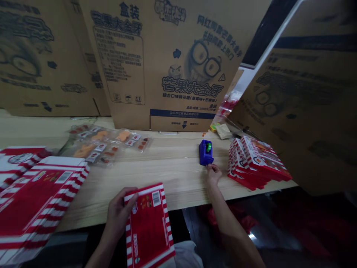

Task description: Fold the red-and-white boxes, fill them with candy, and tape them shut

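L. hand (119, 209) grips carton (150, 229) left of tape dispenser (204, 154): prob. light, crushable; hold edges. R. hand (214, 174) narrow, at dispenser.

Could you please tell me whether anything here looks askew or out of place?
The stacked red-and-white striped cardboard boxes at the right of the pale wood-grain table look askew: they overlap at uneven angles instead of lining up. A tiny orange scrap, hard to identify, also lies stray before the upright brown cardboard carton.
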`<state>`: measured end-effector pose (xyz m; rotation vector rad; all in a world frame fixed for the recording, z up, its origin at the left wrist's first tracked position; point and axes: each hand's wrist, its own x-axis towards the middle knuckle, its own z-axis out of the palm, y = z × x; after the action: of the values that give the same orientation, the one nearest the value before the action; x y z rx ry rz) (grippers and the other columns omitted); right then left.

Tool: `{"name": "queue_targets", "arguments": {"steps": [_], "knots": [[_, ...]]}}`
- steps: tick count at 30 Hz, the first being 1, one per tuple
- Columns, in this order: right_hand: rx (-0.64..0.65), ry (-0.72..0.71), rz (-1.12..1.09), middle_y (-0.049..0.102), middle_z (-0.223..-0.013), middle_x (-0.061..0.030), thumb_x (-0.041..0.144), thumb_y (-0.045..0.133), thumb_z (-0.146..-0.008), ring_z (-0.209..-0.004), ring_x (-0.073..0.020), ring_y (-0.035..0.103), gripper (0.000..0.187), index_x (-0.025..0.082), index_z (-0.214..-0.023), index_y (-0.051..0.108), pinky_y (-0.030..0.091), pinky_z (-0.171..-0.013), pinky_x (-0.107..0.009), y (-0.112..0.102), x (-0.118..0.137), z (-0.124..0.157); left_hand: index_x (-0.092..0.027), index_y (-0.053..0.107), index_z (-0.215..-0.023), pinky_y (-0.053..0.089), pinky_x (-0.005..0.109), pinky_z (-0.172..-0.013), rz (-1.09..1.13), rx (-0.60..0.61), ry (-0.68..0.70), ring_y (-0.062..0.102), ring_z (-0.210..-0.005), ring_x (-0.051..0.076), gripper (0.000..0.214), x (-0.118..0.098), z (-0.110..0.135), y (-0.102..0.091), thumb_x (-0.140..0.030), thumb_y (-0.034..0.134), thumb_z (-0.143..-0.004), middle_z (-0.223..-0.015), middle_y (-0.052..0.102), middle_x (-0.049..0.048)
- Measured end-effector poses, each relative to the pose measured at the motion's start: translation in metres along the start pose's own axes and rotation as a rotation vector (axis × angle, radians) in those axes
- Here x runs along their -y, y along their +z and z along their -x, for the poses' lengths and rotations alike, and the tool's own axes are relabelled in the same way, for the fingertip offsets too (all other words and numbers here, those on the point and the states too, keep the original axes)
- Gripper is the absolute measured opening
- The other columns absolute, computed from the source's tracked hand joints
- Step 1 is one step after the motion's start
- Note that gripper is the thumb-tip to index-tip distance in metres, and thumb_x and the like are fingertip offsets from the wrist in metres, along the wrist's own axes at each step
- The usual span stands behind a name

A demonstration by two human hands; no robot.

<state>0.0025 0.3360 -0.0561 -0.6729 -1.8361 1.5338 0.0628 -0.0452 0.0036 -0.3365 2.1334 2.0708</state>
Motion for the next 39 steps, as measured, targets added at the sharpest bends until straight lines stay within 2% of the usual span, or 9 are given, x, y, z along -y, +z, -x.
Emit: {"name": "queue_targets", "arguments": {"steps": [5, 10, 13, 18, 25, 27, 30, 35, 39], "knots": [[0.34, 0.098, -0.064, 0.06, -0.074, -0.0027, 0.049, 0.068, -0.066, -0.073, -0.0175, 0.055, 0.032, 0.018, -0.068, 0.06, 0.047, -0.068, -0.031, 0.017, 0.039, 0.026, -0.015, 0.065, -0.086, 0.049, 0.025, -0.066, -0.152, 0.132, 0.183, 0.061, -0.075, 0.017, 0.029, -0.046, -0.031, -0.02, -0.041, 0.069, -0.073, -0.084, 0.066, 0.0036], [1.43, 0.048, -0.023, 0.06, -0.08, -0.0031, 0.04, 0.071, -0.071, -0.075, -0.015, 0.054, 0.027, 0.016, -0.065, 0.06, 0.043, -0.069, -0.027, 0.071, 0.104, 0.071, -0.014, 0.064, -0.08, 0.042, 0.022, -0.058, -0.242, 0.632, 0.035, 0.054, -0.061, 0.012, 0.024, -0.058, -0.05, -0.015, -0.036, 0.069, -0.071, -0.067, 0.06, -0.0017], [1.718, -0.106, 0.055, 0.054, -0.074, 0.0004, 0.04, 0.067, -0.076, -0.068, -0.012, 0.049, 0.026, 0.016, -0.068, 0.058, 0.04, -0.064, -0.025, 0.098, 0.122, 0.1, -0.013, 0.064, -0.08, 0.041, 0.021, -0.061, -0.264, 0.698, 0.022, 0.053, -0.063, 0.012, 0.023, -0.054, -0.048, -0.007, -0.033, 0.069, -0.07, -0.069, 0.061, -0.0011], [1.564, -0.225, 0.283, 0.053, -0.064, 0.003, 0.034, 0.071, -0.07, -0.058, -0.0099, 0.045, 0.025, 0.017, -0.064, 0.055, 0.034, -0.054, -0.022, 0.112, 0.111, 0.128, -0.012, 0.065, -0.08, 0.041, 0.021, -0.063, -0.307, 0.656, 0.058, 0.053, -0.067, 0.012, 0.019, -0.051, -0.038, -0.014, -0.028, 0.069, -0.07, -0.072, 0.062, -0.0003], [1.732, 0.592, -0.2, 0.062, -0.067, 0.0008, 0.044, 0.083, -0.054, -0.059, -0.0119, 0.055, 0.043, 0.015, -0.08, 0.064, 0.044, -0.061, -0.024, 0.101, 0.102, 0.144, -0.013, 0.068, -0.086, 0.044, 0.025, -0.071, -0.189, 0.74, 0.145, 0.059, -0.076, 0.016, 0.029, -0.069, -0.021, -0.022, -0.039, 0.07, -0.072, -0.081, 0.066, 0.0043], [1.78, 0.66, -0.261, 0.064, -0.07, -0.0025, 0.057, 0.08, -0.051, -0.064, -0.0164, 0.059, 0.052, 0.015, -0.078, 0.067, 0.048, -0.067, -0.03, 0.105, 0.103, 0.15, -0.014, 0.07, -0.086, 0.045, 0.027, -0.075, -0.186, 0.762, 0.19, 0.061, -0.08, 0.018, 0.03, -0.081, -0.02, -0.025, -0.041, 0.07, -0.073, -0.085, 0.067, 0.0063], [1.713, 0.54, -0.196, 0.065, -0.07, -0.0041, 0.062, 0.074, -0.057, -0.065, -0.0195, 0.061, 0.052, 0.015, -0.078, 0.067, 0.05, -0.067, -0.033, 0.134, 0.101, 0.142, -0.015, 0.071, -0.081, 0.047, 0.028, -0.073, -0.204, 0.57, 0.21, 0.061, -0.078, 0.019, 0.027, -0.088, -0.024, -0.038, -0.039, 0.073, -0.069, -0.082, 0.067, 0.0065], [1.296, -0.173, 0.149, 0.059, -0.126, -0.0148, 0.041, 0.069, -0.073, -0.12, -0.0281, 0.05, 0.045, 0.017, -0.111, 0.064, 0.038, -0.101, -0.043, 0.221, 0.087, 0.09, -0.015, 0.059, -0.087, 0.05, 0.029, -0.058, 0.102, -0.336, 0.046, 0.06, -0.06, 0.017, 0.039, -0.048, -0.028, -0.077, -0.043, 0.074, -0.062, -0.073, 0.064, 0.0009], [1.321, -0.585, 0.653, 0.028, -0.154, -0.0158, 0.039, 0.056, -0.086, -0.144, -0.0317, 0.015, 0.06, 0.017, -0.141, 0.042, 0.012, -0.111, -0.058, 0.251, 0.07, 0.063, -0.015, 0.059, -0.09, 0.054, 0.039, -0.072, -0.246, -0.521, 0.117, 0.065, -0.077, 0.025, 0.039, -0.004, -0.01, -0.099, -0.046, 0.068, -0.069, -0.083, 0.067, 0.0072]]}}
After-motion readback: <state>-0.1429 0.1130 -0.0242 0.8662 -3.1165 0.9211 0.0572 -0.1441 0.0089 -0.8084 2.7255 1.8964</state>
